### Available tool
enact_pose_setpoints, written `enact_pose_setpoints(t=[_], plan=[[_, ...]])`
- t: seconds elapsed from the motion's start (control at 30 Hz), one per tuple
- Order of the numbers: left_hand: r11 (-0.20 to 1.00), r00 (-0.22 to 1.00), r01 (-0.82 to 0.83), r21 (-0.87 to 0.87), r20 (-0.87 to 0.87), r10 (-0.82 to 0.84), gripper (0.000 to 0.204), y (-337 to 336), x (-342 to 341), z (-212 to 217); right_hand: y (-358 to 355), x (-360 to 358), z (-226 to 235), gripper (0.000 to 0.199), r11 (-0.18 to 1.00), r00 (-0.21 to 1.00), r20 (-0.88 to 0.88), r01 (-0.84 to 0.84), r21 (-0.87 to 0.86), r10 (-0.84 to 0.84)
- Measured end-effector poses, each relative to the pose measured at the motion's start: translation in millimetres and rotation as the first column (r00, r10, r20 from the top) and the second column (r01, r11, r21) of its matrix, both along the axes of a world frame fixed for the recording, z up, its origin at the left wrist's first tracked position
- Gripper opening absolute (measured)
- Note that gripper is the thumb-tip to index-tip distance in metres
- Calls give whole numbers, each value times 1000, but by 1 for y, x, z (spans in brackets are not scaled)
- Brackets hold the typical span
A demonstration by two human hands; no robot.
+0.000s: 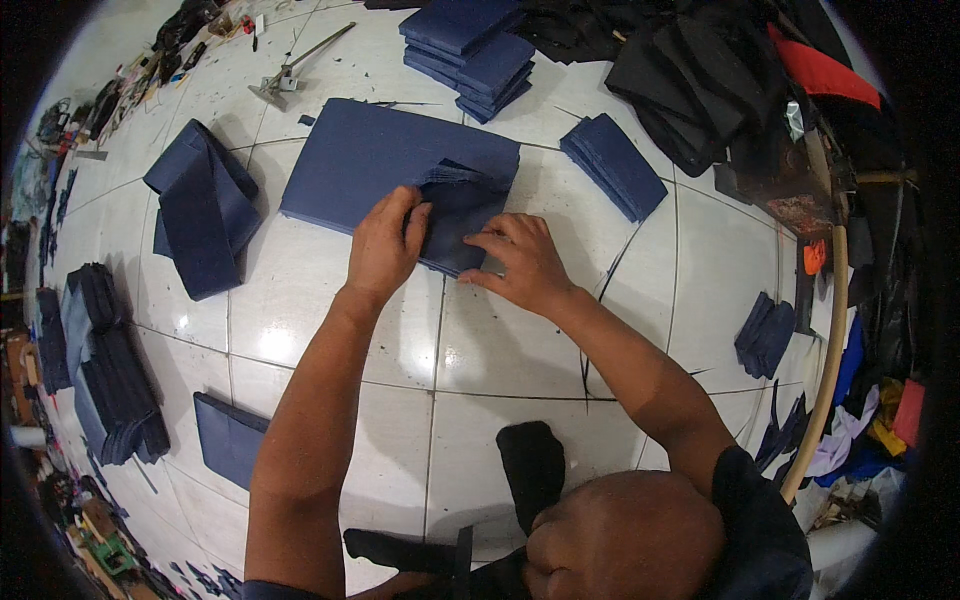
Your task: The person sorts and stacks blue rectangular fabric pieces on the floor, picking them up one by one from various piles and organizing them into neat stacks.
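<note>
- Fingers of the left hand curl onto the navy stack's near corner, gripping layers.
- Right hand lies flat, fingers spread, pressing that corner.
- Stack rests on white tiles.

The stack of cut fabric pieces near the middle of the floor is navy blue, as are the folded piles at its far edge. The floor is glossy white tile with thin dark joints. Black cloth heaps at the far right corner, with one red piece.
</note>
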State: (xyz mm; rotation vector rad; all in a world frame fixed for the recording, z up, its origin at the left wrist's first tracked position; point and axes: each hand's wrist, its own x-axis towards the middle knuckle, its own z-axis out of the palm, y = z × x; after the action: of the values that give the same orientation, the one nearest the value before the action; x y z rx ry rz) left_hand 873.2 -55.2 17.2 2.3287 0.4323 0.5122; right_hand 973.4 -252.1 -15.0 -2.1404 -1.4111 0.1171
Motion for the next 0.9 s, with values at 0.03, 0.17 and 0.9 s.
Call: enact_pose_setpoints(t=[0.03, 0.17, 0.9], plan=[[999, 999, -38, -3, 4, 38, 11, -2, 2, 0, 1, 2, -1, 46, 1000, 1000, 8, -20, -3, 20], [995, 996, -47, 86, -68, 53, 13, -1, 6, -1, 3, 12, -1, 38, 996, 997, 8, -80, -35, 81], [985, 965, 167, 50, -215, -153, 16, 11, -7, -1, 37, 28, 4, 35, 998, 995, -82, 65, 8, -65]])
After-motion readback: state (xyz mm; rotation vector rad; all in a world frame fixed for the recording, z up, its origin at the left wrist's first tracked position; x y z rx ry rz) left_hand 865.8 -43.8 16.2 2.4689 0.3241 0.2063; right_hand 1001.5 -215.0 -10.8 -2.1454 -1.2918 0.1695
